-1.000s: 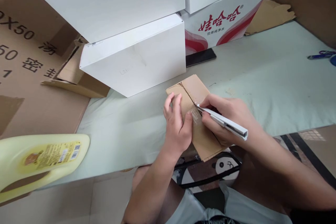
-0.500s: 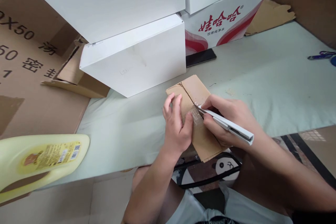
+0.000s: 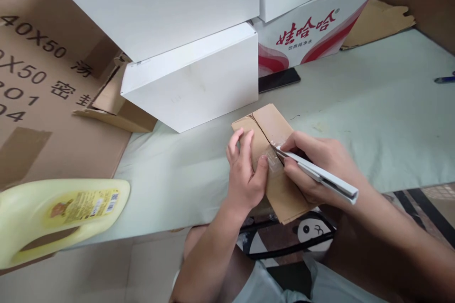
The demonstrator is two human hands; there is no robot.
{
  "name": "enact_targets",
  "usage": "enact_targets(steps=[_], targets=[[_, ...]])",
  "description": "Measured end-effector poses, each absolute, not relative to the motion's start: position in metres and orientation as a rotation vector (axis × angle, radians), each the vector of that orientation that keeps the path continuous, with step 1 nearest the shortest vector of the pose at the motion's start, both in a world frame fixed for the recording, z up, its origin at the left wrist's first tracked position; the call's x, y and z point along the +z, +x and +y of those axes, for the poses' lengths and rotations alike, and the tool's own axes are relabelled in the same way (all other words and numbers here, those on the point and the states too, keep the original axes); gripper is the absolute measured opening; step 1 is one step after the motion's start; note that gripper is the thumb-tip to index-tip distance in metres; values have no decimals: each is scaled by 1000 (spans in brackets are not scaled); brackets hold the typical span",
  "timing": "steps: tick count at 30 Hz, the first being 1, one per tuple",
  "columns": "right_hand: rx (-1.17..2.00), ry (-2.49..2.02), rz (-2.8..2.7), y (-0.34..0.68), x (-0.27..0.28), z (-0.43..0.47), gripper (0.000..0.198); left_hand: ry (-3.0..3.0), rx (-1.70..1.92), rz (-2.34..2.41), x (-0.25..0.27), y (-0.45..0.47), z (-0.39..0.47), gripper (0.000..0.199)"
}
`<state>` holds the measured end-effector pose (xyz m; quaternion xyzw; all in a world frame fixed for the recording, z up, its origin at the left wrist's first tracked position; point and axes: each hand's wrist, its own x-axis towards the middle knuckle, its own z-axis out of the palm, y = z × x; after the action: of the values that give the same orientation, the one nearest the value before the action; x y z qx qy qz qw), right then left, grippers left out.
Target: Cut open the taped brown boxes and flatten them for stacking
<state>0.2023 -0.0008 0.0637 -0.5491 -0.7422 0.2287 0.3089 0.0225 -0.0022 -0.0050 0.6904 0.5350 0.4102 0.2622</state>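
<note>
A small flat cardboard box (image 3: 273, 120) lies aslant at the front edge of the table, with a dark seam along its top and clear tape (image 3: 273, 160) across the seam. My left hand (image 3: 245, 175) rests on the box's left side, thumb and fingers spread over the cardboard. My right hand (image 3: 320, 161) is closed around a white utility knife (image 3: 323, 173). The knife's tip meets the seam beside the tape. How deep the blade goes cannot be made out.
White boxes (image 3: 199, 80) and a red-and-white carton (image 3: 313, 33) stand at the back, with a black phone-like slab (image 3: 280, 79) before them. A yellow jug (image 3: 81, 213) is at left, near a large brown carton (image 3: 88, 147). A blue-handled item (image 3: 444, 79) lies far right.
The whole view has shifted a little, so things appear slightly farther right. Both hands keep their places on the box and knife, and the knife tip stays at the seam near the tape.
</note>
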Motion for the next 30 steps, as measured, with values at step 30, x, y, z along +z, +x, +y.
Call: enact_targets(steps=[30], targets=[[675,-1389,-1952,206,64,-4,6,1979,1144,1460,-9,20,1,56]])
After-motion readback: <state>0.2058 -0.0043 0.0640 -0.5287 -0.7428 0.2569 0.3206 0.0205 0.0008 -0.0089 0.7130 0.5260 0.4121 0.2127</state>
